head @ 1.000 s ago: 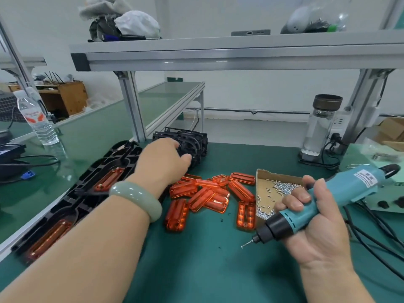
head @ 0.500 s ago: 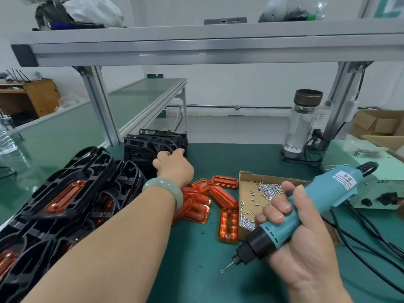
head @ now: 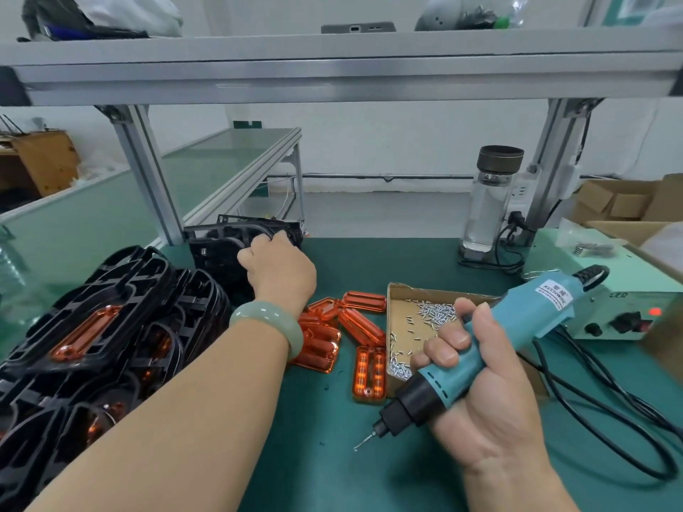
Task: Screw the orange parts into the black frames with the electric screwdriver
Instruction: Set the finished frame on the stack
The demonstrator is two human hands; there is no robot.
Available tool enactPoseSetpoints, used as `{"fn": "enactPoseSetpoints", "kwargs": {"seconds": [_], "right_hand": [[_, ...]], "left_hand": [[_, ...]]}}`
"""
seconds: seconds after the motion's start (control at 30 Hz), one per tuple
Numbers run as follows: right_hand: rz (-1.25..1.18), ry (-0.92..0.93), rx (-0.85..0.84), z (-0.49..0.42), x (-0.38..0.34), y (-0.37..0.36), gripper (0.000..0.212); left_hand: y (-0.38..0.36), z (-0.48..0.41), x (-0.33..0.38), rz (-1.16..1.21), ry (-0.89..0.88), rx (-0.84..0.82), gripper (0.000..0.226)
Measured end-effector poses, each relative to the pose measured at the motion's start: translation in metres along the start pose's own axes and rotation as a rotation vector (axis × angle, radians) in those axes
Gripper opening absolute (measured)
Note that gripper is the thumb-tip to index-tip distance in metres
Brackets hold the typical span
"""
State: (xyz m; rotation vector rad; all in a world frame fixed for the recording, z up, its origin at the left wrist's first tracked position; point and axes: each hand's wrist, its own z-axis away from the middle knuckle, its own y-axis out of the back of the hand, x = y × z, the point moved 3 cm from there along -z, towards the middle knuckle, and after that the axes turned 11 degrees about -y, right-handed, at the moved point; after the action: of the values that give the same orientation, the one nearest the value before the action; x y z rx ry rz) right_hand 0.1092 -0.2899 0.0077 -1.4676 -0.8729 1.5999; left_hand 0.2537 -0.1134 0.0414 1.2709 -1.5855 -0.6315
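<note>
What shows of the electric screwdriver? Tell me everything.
The electric screwdriver has a teal plastic body, a black nose collar and a thin metal bit. A white label sits near its rear, where a black ribbed boot sticks out. It is held tilted, bit pointing down and left, close over the green mat. The right hand grips its middle.

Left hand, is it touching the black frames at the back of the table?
Touching. The head view shows the left hand on the upright stack of black frames, curled over a frame's top edge.
</note>
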Motion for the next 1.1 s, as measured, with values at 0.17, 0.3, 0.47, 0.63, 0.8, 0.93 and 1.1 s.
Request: {"fn": "enactPoseSetpoints", "kwargs": {"seconds": [0.17, 0.3, 0.47, 0.63, 0.8, 0.93, 1.1], "right_hand": [[0.003, -0.023, 0.025, 0.0, -0.001, 0.002, 0.015], [0.01, -0.038, 0.048, -0.001, -0.003, 0.004, 0.017], [0.029, -0.045, 0.056, -0.002, -0.004, 0.005, 0.018], [0.038, -0.075, 0.025, -0.003, -0.004, 0.006, 0.019], [0.058, -0.114, -0.02, -0.003, -0.002, 0.005, 0.026], [0.015, -0.188, -0.071, -0.003, 0.0, 0.004, 0.041], [-0.051, -0.262, -0.111, -0.003, 0.001, 0.005, 0.04]], "left_hand": [[0.041, 0.023, 0.024, 0.209, -0.19, 0.213, 0.043], [0.074, 0.067, 0.032, 0.563, -0.253, 0.433, 0.032], [0.082, 0.111, 0.023, 0.831, -0.121, 0.537, 0.02], [0.065, 0.134, -0.001, 1.238, -0.005, 0.47, 0.032], [0.039, 0.14, -0.015, 1.808, 0.347, 0.293, 0.043], [0.027, 0.142, -0.017, 2.012, 0.442, 0.072, 0.04], [0.021, 0.141, -0.023, 2.057, 0.413, -0.004, 0.045]]}}
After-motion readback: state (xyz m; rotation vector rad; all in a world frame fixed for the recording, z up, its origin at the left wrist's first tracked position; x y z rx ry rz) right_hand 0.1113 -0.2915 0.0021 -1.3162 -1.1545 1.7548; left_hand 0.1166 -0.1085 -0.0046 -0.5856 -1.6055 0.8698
